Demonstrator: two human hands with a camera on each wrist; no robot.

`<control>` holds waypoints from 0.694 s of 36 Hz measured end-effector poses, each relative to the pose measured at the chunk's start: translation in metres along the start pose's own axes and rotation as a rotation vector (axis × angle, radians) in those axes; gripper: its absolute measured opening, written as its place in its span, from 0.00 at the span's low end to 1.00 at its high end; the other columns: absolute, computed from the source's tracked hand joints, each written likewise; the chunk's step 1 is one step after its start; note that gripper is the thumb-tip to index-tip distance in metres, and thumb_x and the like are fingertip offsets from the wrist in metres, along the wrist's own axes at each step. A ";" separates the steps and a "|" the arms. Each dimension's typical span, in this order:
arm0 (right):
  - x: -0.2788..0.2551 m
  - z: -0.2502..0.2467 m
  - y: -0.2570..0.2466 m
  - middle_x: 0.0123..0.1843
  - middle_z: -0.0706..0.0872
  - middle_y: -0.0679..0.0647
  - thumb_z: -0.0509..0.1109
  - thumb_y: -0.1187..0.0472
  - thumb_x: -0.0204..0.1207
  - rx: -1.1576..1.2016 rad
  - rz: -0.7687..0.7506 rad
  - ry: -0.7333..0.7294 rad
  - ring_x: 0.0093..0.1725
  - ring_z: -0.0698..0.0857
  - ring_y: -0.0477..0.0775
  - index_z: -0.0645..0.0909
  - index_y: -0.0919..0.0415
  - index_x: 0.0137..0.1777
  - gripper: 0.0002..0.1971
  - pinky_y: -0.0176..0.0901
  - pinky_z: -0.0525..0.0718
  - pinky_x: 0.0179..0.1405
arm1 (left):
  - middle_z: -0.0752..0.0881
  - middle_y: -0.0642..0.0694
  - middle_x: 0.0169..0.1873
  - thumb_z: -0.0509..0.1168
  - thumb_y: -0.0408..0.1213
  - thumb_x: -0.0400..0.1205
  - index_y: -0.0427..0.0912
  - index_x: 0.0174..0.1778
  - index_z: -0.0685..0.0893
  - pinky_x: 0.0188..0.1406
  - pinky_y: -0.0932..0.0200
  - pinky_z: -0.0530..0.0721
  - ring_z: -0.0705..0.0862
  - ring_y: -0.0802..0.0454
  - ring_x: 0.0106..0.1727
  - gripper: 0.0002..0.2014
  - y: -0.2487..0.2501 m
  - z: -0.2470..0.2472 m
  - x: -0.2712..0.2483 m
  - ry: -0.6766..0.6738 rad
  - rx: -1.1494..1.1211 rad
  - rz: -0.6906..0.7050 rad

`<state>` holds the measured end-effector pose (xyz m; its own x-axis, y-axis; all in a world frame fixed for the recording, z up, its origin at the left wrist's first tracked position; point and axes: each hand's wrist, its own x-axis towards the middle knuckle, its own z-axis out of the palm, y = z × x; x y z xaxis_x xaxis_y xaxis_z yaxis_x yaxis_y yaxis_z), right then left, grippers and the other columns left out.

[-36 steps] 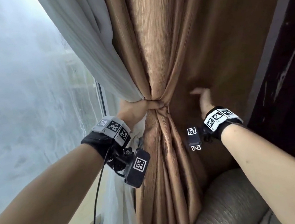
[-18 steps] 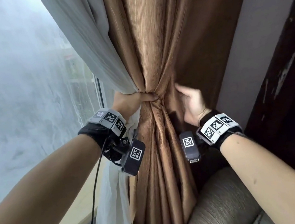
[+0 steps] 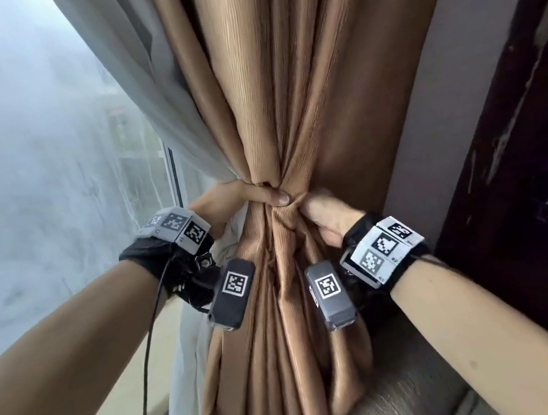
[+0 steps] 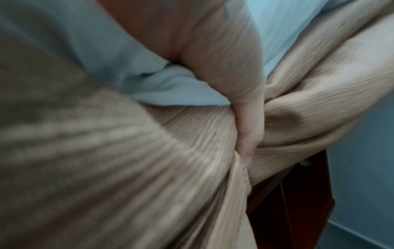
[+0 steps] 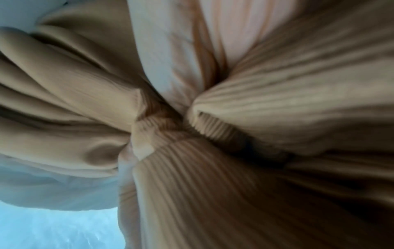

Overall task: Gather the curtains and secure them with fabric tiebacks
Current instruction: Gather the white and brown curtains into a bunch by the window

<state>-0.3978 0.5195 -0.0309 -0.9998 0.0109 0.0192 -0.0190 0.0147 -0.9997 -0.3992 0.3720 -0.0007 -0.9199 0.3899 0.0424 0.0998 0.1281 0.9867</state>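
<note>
- Here, head view: the left hand [image 3: 230,200] is wrapped around the waist of the brown curtain [image 3: 287,102], thumb across the front, squeezing it together with the pale sheer curtain [image 3: 131,69] into one tight bundle.
- The right hand [image 3: 327,216] grips the same pinch point from the right side; its fingers go behind the cloth, so how far they close cannot be told, but it looks to be clutching folds.
- No tieback can be made out here; a wall [image 3: 425,102] and dark wooden furniture [image 3: 516,143] stand to the right, a window [image 3: 36,167] to the left.
- Left wrist view: blurred; a finger [image 4: 249,134] presses into ribbed brown cloth beside the sheer fabric.
- Right wrist view: only bunched ribbed folds meeting at a knot-like centre; no fingers visible.
- Judgement: gathering step is near done, securing not begun. Next move calls for one hand keeping the bundle clamped while the other frees itself to fetch and wrap the tieback.
</note>
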 end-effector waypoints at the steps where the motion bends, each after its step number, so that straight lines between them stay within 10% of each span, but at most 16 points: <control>1: 0.000 0.000 0.001 0.56 0.90 0.63 0.70 0.62 0.81 -0.012 0.005 -0.010 0.55 0.89 0.59 0.84 0.59 0.47 0.03 0.54 0.86 0.63 | 0.92 0.44 0.52 0.80 0.29 0.61 0.41 0.56 0.86 0.57 0.53 0.82 0.89 0.48 0.55 0.26 0.000 -0.001 0.000 -0.003 -0.004 0.004; 6: -0.006 -0.007 0.013 0.71 0.79 0.61 0.56 0.66 0.88 -0.011 0.030 0.030 0.70 0.78 0.56 0.75 0.72 0.72 0.17 0.45 0.72 0.75 | 0.93 0.42 0.49 0.80 0.28 0.62 0.40 0.52 0.88 0.58 0.47 0.85 0.90 0.44 0.54 0.21 -0.007 -0.001 0.004 0.026 -0.067 0.036; 11: 0.006 -0.013 0.006 0.77 0.76 0.59 0.62 0.49 0.85 -0.285 0.059 0.121 0.77 0.75 0.57 0.75 0.64 0.76 0.25 0.48 0.69 0.80 | 0.92 0.41 0.51 0.82 0.32 0.52 0.41 0.51 0.89 0.63 0.40 0.85 0.90 0.41 0.57 0.28 -0.013 0.004 0.012 0.130 -0.129 0.115; 16: 0.039 -0.051 0.030 0.71 0.83 0.53 0.80 0.21 0.33 -0.164 -0.110 0.505 0.69 0.83 0.50 0.70 0.58 0.77 0.70 0.51 0.80 0.72 | 0.92 0.43 0.53 0.86 0.38 0.46 0.41 0.57 0.88 0.64 0.38 0.84 0.89 0.41 0.59 0.39 -0.018 0.001 0.018 0.167 -0.148 0.126; 21: 0.031 -0.066 0.018 0.84 0.66 0.54 0.79 0.21 0.36 -0.102 -0.213 0.566 0.83 0.67 0.50 0.51 0.59 0.86 0.79 0.52 0.63 0.84 | 0.92 0.41 0.54 0.87 0.39 0.44 0.40 0.58 0.88 0.64 0.35 0.83 0.89 0.39 0.60 0.42 -0.021 -0.003 0.021 0.169 -0.159 0.096; 25: 0.057 -0.084 0.019 0.81 0.72 0.51 0.84 0.26 0.38 -0.047 -0.139 0.509 0.78 0.73 0.48 0.53 0.57 0.86 0.77 0.51 0.66 0.82 | 0.92 0.42 0.53 0.85 0.40 0.43 0.40 0.58 0.88 0.65 0.39 0.84 0.89 0.41 0.59 0.42 -0.019 -0.002 0.021 0.169 -0.120 0.108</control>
<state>-0.4542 0.6048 -0.0477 -0.8559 0.4893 0.1677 -0.1387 0.0953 -0.9857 -0.4216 0.3755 -0.0184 -0.9577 0.2364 0.1643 0.1645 -0.0189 0.9862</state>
